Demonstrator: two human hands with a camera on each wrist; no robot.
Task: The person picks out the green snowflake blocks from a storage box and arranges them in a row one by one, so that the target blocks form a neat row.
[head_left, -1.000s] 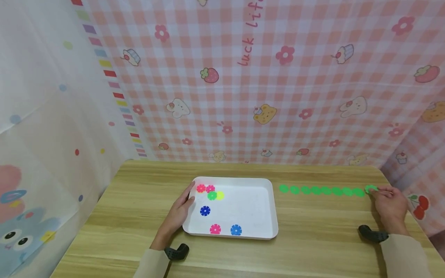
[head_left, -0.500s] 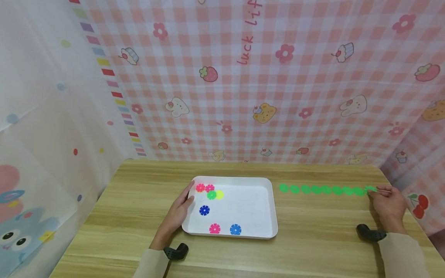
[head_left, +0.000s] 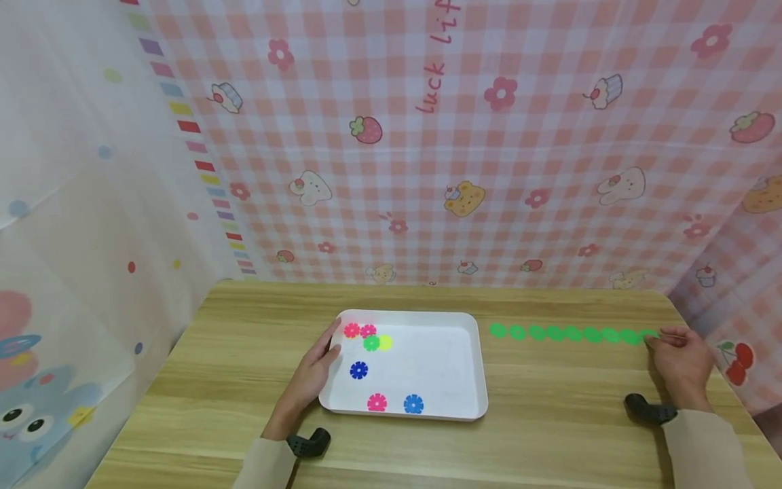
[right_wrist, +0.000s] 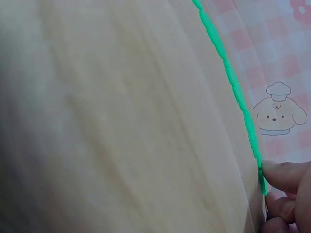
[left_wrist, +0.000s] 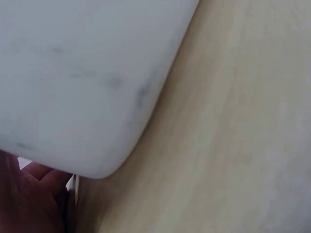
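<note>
Near the table's right edge, my right hand (head_left: 683,360) pinches a green notched plastic disc (head_left: 650,336) at the end of a row of several green discs (head_left: 574,333). In the right wrist view, the thumb (right_wrist: 284,175) and fingers close on the row's near end, a thin green strip (right_wrist: 237,92) seen edge-on. My left hand (head_left: 313,372) grips the left side of a white tray (head_left: 482,370), thumb at the rim. Pink, green, yellow and blue notched discs lie in the tray, mostly toward its left. The left wrist view shows the tray's outer side (left_wrist: 87,87) and part of the hand.
The wood-grain table (head_left: 550,435) reaches back to a pink checked cloth (head_left: 415,163). A white printed cloth (head_left: 79,204) hangs along the left. Each wrist carries a black device, one on the left (head_left: 310,443) and one on the right (head_left: 649,409).
The end green disc has gone from tilted up to lying nearly flat in line with the row, my right hand moving slightly left with it. My left hand stays on the tray.
</note>
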